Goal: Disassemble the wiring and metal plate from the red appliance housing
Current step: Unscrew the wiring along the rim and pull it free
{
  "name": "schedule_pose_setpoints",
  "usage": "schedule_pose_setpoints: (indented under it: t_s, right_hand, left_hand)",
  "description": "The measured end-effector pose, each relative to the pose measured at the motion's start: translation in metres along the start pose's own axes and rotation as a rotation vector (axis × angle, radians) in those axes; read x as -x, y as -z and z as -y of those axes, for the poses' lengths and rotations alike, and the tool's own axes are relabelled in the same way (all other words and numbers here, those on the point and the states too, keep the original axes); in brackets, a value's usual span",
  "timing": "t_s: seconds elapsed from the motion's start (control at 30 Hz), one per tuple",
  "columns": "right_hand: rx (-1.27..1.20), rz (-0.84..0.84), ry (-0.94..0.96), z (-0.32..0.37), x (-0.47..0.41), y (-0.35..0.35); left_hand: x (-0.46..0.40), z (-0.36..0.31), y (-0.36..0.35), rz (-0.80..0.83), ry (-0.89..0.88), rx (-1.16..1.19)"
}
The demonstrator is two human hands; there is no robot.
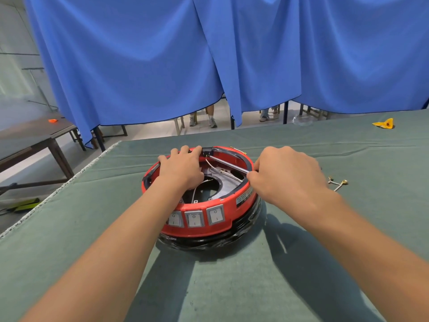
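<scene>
Red appliance housing [210, 219] sits on green table cloth [301, 263]; three rocker switches [194, 218] marked O and I, side label [244, 196] unreadable. Inside: metal plate [228, 185], white wires [193, 194]. Left hand [183, 167] grips far rim. Right hand [286, 174] pinches a metal rod [228, 164] crossing the opening.

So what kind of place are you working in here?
Probably a makeshift workshop or training room, not a home. The worktable is draped in green cloth, blue curtains partition the bays, and seated people's legs show under them. The red appliance housing sits opened for disassembly.
</scene>
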State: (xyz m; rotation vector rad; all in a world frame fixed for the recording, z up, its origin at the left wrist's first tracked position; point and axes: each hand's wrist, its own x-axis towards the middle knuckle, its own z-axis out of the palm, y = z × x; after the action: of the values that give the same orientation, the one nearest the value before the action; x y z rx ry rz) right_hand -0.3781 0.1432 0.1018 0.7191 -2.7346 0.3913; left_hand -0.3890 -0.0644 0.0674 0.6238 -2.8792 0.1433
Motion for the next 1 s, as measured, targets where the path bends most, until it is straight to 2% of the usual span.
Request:
schedule_pose_setpoints:
  t_s: [1.0]
  right_hand:
    - [0.076, -0.024, 0.123, 0.0016, 0.0023, -0.0038]
  left_hand:
    - [-0.0003, -0.0003, 0.0001, 0.005, 0.011, 0.020]
